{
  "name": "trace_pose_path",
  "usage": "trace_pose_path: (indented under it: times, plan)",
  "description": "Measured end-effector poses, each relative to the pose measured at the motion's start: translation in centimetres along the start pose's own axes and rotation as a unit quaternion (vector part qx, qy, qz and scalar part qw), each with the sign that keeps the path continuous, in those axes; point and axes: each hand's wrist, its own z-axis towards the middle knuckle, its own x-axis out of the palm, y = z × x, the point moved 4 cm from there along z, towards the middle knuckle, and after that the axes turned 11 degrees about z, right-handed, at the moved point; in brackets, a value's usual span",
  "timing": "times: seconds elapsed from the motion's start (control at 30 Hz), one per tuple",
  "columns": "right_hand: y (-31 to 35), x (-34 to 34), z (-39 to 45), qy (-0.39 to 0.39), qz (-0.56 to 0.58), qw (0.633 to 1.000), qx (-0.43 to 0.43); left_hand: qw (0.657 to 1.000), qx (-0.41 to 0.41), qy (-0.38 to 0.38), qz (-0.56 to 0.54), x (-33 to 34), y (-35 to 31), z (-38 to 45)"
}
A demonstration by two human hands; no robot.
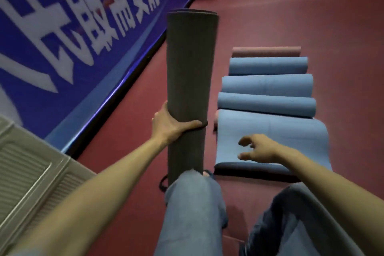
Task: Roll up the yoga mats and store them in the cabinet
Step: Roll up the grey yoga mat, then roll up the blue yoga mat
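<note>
Left hand (168, 124) grips grey rolled mat (190, 81) beside blue banner (83, 33), white lettering unreadable

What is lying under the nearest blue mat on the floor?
A pink edge peeks out at the far left corner of the nearest blue mat, likely another mat. The blue mat covers the rest of it. The right hand hovers over this mat.

Dark red floor (311, 16) bears rolled blue mats (268, 86) in a row.
</note>
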Motion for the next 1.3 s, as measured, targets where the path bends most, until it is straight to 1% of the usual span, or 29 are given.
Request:
trace_pose_path:
  times: [0.1,0.17,0.23,0.27,0.33,0.43,0.5,0.57,0.67,0.7,0.77,0.9,1.0,1.13,1.23,1.3]
  plan:
    - [-2.1,1.2,1.8,-0.006,-0.027,1.0,0.0,0.992,-0.099,-0.055,-0.06,-2.0,5.9,1.3]
    - [-3.1,2.1,3.2,-0.011,-0.035,0.999,-0.005,0.985,-0.146,-0.088,-0.035,-3.7,9.5,2.1]
    - [-3.4,3.3,4.3,-0.013,-0.033,0.999,-0.014,0.98,-0.175,-0.095,0.018,-5.5,12.9,2.3]
    - [-3.4,3.9,4.9,-0.012,-0.032,0.999,-0.02,0.978,-0.185,-0.085,0.054,-6.2,14.9,2.3]
    - [-3.0,5.2,6.2,0.002,-0.03,0.999,-0.026,0.97,-0.193,-0.041,0.139,-7.0,18.8,1.6]
    - [-1.4,6.6,8.3,0.03,-0.033,0.998,-0.034,0.943,-0.216,0.045,0.249,-5.8,25.2,-0.7]
    - [-0.4,7.6,9.7,0.036,-0.047,0.997,-0.048,0.918,-0.255,0.11,0.283,-3.5,30.6,-3.0]
    - [0.3,8.7,10.8,0.039,-0.059,0.996,-0.061,0.908,-0.263,0.155,0.289,-0.7,34.5,-5.6]
    - [1.0,10.6,11.9,0.067,-0.072,0.993,-0.063,0.892,-0.288,0.157,0.311,2.9,37.3,-7.7]
    - [1.1,11.2,12.2,0.082,-0.076,0.992,-0.058,0.887,-0.291,0.165,0.319,3.9,37.0,-7.8]
    - [1.1,11.9,12.6,0.099,-0.091,0.99,-0.047,0.883,-0.275,0.207,0.32,5.8,35.1,-6.8]
    - [0.4,11.9,13.0,0.104,-0.117,0.987,-0.02,0.892,-0.213,0.262,0.299,9.6,29.3,-3.2]
    - [-0.9,11.2,12.8,0.111,-0.131,0.985,0.02,0.905,-0.144,0.28,0.285,11.9,22.6,-0.5]
    - [-4.0,9.2,12.3,0.119,-0.159,0.977,0.08,0.923,-0.034,0.286,0.257,15.2,11.8,1.8]
    - [-6.5,6.9,11.9,0.116,-0.163,0.971,0.129,0.925,0.047,0.296,0.233,18.4,3.9,2.7]
    - [-8.4,5.3,11.9,0.112,-0.163,0.967,0.163,0.917,0.103,0.309,0.23,21.1,-0.7,2.9]
